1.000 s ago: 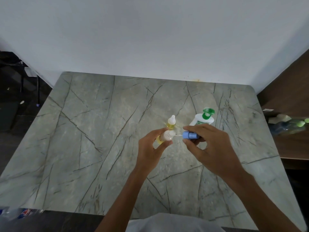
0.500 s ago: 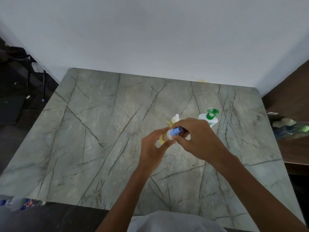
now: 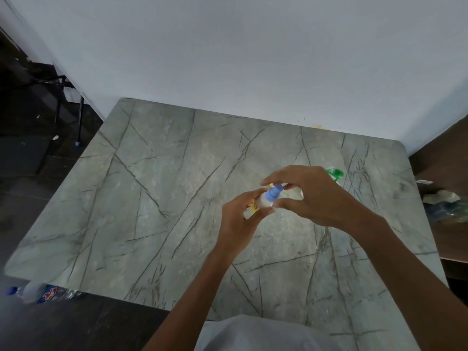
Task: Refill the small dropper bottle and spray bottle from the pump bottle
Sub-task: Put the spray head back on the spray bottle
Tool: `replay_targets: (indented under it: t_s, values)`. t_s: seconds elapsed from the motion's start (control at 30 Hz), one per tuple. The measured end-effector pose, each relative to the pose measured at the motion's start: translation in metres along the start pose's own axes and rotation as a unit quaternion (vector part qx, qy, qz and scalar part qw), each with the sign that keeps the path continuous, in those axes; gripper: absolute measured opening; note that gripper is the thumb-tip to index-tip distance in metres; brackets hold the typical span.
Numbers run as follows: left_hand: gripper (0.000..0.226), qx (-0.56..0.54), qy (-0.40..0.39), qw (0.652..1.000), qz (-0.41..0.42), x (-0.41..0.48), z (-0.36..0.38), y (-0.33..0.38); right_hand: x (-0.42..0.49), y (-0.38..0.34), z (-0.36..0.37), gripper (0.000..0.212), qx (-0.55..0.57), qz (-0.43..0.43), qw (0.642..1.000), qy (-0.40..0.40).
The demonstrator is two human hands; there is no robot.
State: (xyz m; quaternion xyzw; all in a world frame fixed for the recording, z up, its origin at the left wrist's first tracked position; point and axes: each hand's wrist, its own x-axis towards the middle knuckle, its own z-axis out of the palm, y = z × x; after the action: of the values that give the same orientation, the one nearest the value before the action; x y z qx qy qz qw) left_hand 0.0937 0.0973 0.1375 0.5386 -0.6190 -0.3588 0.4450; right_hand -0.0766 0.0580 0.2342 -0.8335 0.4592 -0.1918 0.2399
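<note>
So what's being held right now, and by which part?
The left hand grips the spray bottle by its body; the right hand brackets its blue top, contact unclear.

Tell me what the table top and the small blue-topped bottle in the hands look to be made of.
Grey-green veined table top: looks like marble or a marble-print laminate; dark branching veins, soft matt sheen; which of the two cannot be told. Small white bottle with a blue top: probably plastic; milky, slightly translucent body, smooth opaque blue top.
</note>
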Motion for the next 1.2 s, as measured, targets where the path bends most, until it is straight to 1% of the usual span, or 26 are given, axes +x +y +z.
replay_targets:
  t_s: [0.07,0.13,0.23,0.3,0.37,0.4,0.43,0.47,0.53,0.57,0.6,0.67,0.7,0.73,0.77,0.83,0.87,0.9,0.97,1.0,1.03,1.13,1.2]
  values:
    - [0.037,-0.006,-0.006,1.0,-0.009,0.001,-0.001,0.001,0.004,0.0,0.001,0.027,-0.008,-0.003,1.0,-0.002]
    - [0.037,-0.014,-0.01,1.0,-0.007,0.003,-0.003,0.002,0.006,0.0,0.002,0.024,-0.021,-0.002,1.0,-0.001]
    - [0.039,-0.019,-0.019,1.0,0.006,0.005,-0.004,0.004,0.01,0.0,0.005,0.039,-0.06,0.029,0.998,0.017]
    - [0.04,-0.011,-0.018,1.0,0.009,0.006,-0.004,0.003,0.01,0.0,0.008,0.049,-0.064,0.047,0.997,0.017]
    - [0.037,0.001,-0.013,1.0,0.009,0.006,-0.005,0.002,0.009,-0.001,0.008,0.065,-0.025,0.048,0.999,0.006]
    - [0.035,0.005,-0.01,1.0,0.01,0.006,-0.005,0.001,0.009,-0.002,0.007,0.067,0.004,0.041,0.999,-0.002]
    - [0.034,0.007,-0.008,1.0,0.009,0.006,-0.006,0.001,0.009,-0.002,0.006,0.062,0.026,0.03,0.999,-0.01]
    - [0.034,0.004,-0.009,1.0,0.003,0.007,-0.005,0.0,0.009,-0.001,0.006,0.051,0.034,0.014,0.999,-0.015]
    - [0.033,-0.007,-0.014,1.0,-0.018,0.007,-0.005,0.001,0.01,0.0,0.008,0.029,0.018,-0.011,1.0,-0.008]
    - [0.034,-0.015,-0.015,1.0,-0.019,0.006,-0.005,0.002,0.012,0.001,0.009,0.024,-0.002,-0.015,1.0,-0.001]
    - [0.034,-0.023,-0.012,1.0,-0.013,0.006,-0.004,0.002,0.013,0.001,0.011,0.026,-0.026,-0.008,1.0,0.005]
    - [0.035,-0.037,-0.004,0.999,-0.002,0.005,-0.005,0.002,0.017,0.002,0.016,0.045,-0.084,0.026,0.996,0.022]
    - [0.036,-0.038,-0.003,0.999,-0.002,0.005,-0.005,0.002,0.017,0.003,0.017,0.05,-0.101,0.04,0.994,0.031]
    - [0.035,-0.033,-0.003,0.999,-0.003,0.005,-0.005,0.001,0.017,0.003,0.018,0.052,-0.092,0.047,0.994,0.038]
    - [0.034,-0.025,-0.005,1.0,-0.003,0.006,-0.005,-0.001,0.016,0.003,0.017,0.055,-0.058,0.049,0.997,0.033]
    - [0.031,-0.011,-0.004,1.0,-0.008,0.008,-0.006,-0.003,0.015,0.002,0.012,0.06,0.015,0.036,0.999,-0.007]
    - [0.031,-0.006,-0.002,1.0,-0.011,0.009,-0.006,-0.003,0.015,0.001,0.012,0.056,0.027,0.022,0.999,-0.024]
    - [0.032,-0.002,-0.002,1.0,-0.015,0.009,-0.006,-0.003,0.015,0.002,0.011,0.047,0.024,0.009,0.999,-0.029]
    - [0.034,-0.003,-0.005,1.0,-0.022,0.01,-0.006,-0.002,0.016,0.003,0.013,0.029,0.003,-0.004,1.0,-0.013]
    - [0.035,-0.012,-0.005,1.0,-0.021,0.009,-0.006,-0.001,0.017,0.002,0.014,0.025,-0.01,-0.008,1.0,0.0]
    - [0.035,-0.022,-0.003,1.0,-0.015,0.009,-0.006,0.0,0.018,0.002,0.015,0.025,-0.028,-0.005,0.999,0.014]
    - [0.033,-0.012,0.001,1.0,-0.006,0.009,-0.006,0.002,0.021,0.001,0.022,0.039,-0.08,0.048,0.994,0.056]
    - [0.033,-0.02,0.001,1.0,-0.007,0.01,-0.007,0.001,0.021,0.001,0.024,0.046,-0.073,0.063,0.994,0.057]
